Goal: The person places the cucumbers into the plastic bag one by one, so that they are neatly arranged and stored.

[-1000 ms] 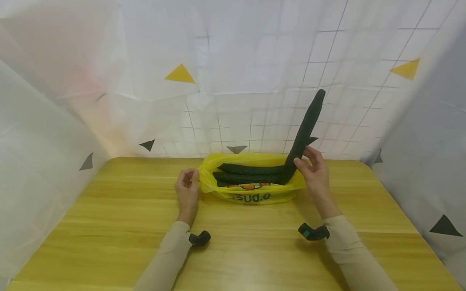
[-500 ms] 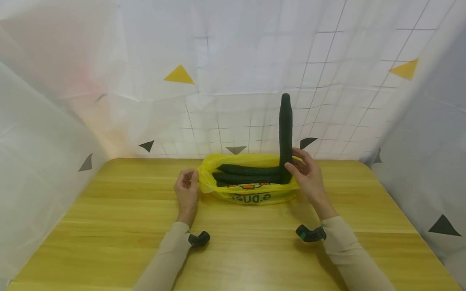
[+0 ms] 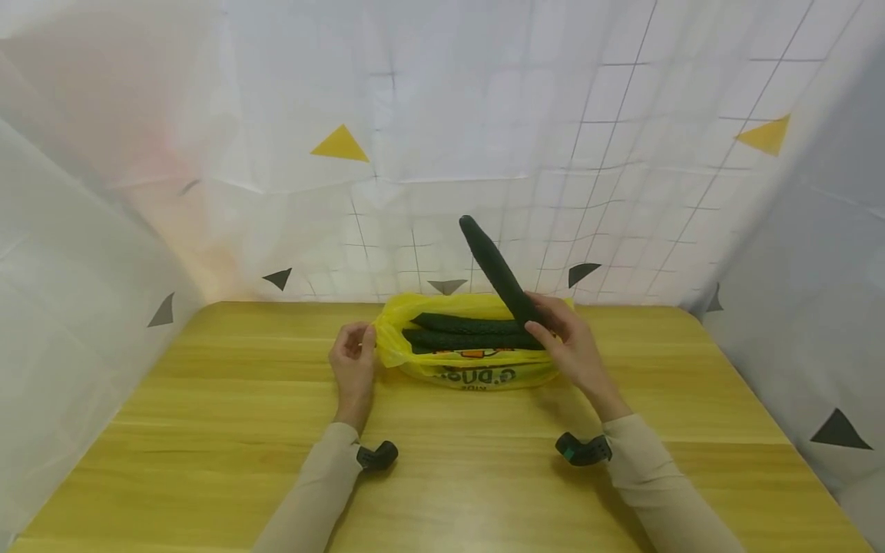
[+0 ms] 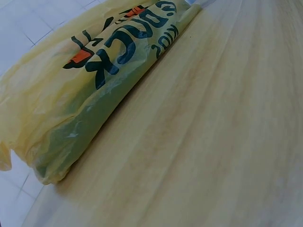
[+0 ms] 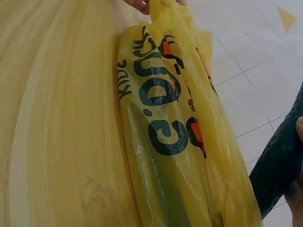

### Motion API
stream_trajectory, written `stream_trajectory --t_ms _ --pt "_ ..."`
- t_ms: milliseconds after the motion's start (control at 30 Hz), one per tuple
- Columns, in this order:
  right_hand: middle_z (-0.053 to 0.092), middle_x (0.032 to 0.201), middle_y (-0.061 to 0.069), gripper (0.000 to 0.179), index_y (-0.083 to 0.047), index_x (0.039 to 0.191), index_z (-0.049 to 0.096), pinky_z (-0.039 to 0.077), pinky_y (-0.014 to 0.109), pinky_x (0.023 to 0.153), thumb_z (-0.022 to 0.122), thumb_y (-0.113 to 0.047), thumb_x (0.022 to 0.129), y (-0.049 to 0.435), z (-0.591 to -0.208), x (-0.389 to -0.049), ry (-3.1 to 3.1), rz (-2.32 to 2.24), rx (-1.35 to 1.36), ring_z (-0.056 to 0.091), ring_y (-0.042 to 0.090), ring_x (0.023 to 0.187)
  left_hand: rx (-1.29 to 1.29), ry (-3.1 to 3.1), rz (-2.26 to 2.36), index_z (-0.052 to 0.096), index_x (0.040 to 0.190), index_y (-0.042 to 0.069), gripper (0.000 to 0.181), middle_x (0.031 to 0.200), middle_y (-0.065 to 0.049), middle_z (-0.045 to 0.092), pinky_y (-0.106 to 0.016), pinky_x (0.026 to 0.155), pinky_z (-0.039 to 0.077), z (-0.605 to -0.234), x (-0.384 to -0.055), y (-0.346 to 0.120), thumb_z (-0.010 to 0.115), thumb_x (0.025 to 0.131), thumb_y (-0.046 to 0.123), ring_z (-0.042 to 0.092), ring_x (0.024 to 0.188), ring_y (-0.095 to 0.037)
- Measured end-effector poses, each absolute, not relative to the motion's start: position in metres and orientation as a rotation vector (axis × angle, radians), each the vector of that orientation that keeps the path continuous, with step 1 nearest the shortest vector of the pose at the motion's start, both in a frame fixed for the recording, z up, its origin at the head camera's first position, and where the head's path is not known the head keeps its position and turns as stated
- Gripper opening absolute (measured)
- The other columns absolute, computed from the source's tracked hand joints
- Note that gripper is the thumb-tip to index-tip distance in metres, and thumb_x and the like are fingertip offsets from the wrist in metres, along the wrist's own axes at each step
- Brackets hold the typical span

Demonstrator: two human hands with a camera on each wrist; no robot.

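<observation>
A yellow plastic bag (image 3: 477, 376) with dark lettering lies on the table, its mouth spread upward. Inside it, dark green cucumbers (image 3: 470, 340) lie side by side. My left hand (image 3: 354, 361) pinches the bag's left end between thumb and fingers. With my right hand (image 3: 570, 349) I grip one more cucumber (image 3: 494, 265) near its lower end, over the bag's right side; it slants up to the left. In the right wrist view that cucumber (image 5: 279, 156) shows beside the bag (image 5: 161, 109). The left wrist view shows the bag (image 4: 94, 94) but not my left hand.
The wooden table (image 3: 456, 476) stretches around the bag. White sheeting with grid lines and triangles forms a back wall (image 3: 442, 153) and side walls. Small black devices (image 3: 379, 456) sit on both wrists.
The cucumber in my right hand has swung from leaning right, through upright, to leaning left. My right hand has moved slightly left. My left hand stays at the bag's end.
</observation>
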State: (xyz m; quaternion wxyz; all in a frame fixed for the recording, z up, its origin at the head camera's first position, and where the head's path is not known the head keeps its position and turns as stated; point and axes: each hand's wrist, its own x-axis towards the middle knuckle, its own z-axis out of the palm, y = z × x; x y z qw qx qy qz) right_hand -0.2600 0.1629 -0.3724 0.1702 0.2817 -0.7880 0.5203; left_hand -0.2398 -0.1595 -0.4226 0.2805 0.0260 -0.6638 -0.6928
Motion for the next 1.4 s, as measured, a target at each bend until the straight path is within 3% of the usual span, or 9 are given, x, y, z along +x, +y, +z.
stream_trajectory --t_ms 267,400,533,733,833,1033,1200,1400 --pt "0.056 0.128 0.017 0.046 0.0 0.133 0.05 0.049 0.017 0.088 0.06 0.004 0.088 0.157 -0.361 -0.249 -2.303 1.289 0.816 0.059 0.023 0.109 0.066 -1.768 -1.86 0.062 0.105 -0.001 0.024 0.096 -0.004 0.061 -0.019 0.072 0.046 -0.437 -0.25 -0.163 0.061 0.092 0.019 0.058 0.084 -0.009" --pt "0.056 0.128 0.018 0.046 -0.001 0.133 0.051 0.047 0.019 0.092 0.061 0.004 0.088 0.156 -0.362 -0.248 -2.31 1.263 0.838 0.056 0.029 0.112 0.068 -1.75 -1.837 0.063 0.104 0.003 0.025 0.094 0.0 0.062 -0.018 0.071 0.046 -0.448 -0.258 -0.165 0.063 0.091 0.024 0.058 0.084 -0.01" --pt "0.056 0.129 0.018 0.044 0.0 0.132 0.053 0.04 0.016 0.097 0.061 0.002 0.088 0.155 -0.363 -0.248 -2.325 1.226 0.857 0.053 0.03 0.117 0.065 -1.734 -1.811 0.064 0.102 0.006 0.027 0.093 0.001 0.062 -0.019 0.07 0.046 -0.451 -0.259 -0.164 0.064 0.09 0.03 0.059 0.083 -0.012" --pt "0.056 0.128 0.019 0.042 0.002 0.13 0.053 0.042 0.044 0.098 0.06 0.002 0.089 0.151 -0.363 -0.247 -2.369 1.199 0.883 0.052 0.034 0.118 0.056 -1.725 -1.807 0.064 0.101 0.007 0.026 0.092 0.0 0.063 -0.021 0.069 0.046 -0.45 -0.259 -0.163 0.064 0.09 0.031 0.059 0.081 -0.013" --pt "0.055 0.128 0.02 0.042 0.002 0.13 0.053 0.042 0.049 0.097 0.059 0.003 0.089 0.15 -0.365 -0.248 -2.389 1.204 0.891 0.052 0.036 0.118 0.056 -1.727 -1.812 0.064 0.101 0.005 0.026 0.092 0.0 0.063 -0.02 0.068 0.046 -0.45 -0.259 -0.164 0.063 0.09 0.029 0.059 0.08 -0.015" --pt "0.055 0.13 0.018 0.043 0.0 0.132 0.053 0.041 0.051 0.097 0.06 0.002 0.089 0.155 -0.385 -0.263 -2.394 1.186 0.912 0.052 0.036 0.119 0.051 -1.745 -1.821 0.063 0.104 0.0 0.023 0.092 -0.002 0.063 -0.02 0.068 0.046 -0.44 -0.252 -0.163 0.062 0.092 0.02 0.059 0.081 -0.02" --pt "0.055 0.132 0.01 0.045 -0.01 0.134 0.053 0.042 0.047 0.099 0.061 -0.005 0.09 0.159 -0.397 -0.272 -2.41 1.191 0.909 0.052 0.029 0.122 0.051 -1.755 -1.829 0.061 0.104 -0.004 0.022 0.092 -0.003 0.062 -0.024 0.07 0.047 -0.425 -0.242 -0.158 0.061 0.092 0.015 0.059 0.08 -0.013" --pt "0.055 0.133 0.004 0.044 -0.018 0.135 0.053 0.043 0.045 0.099 0.06 -0.011 0.092 0.159 -0.399 -0.272 -2.437 1.174 0.91 0.051 0.025 0.123 0.045 -1.738 -1.848 0.061 0.104 -0.005 0.022 0.093 -0.007 0.062 -0.034 0.074 0.049 -0.423 -0.24 -0.157 0.061 0.092 0.014 0.059 0.08 -0.015"
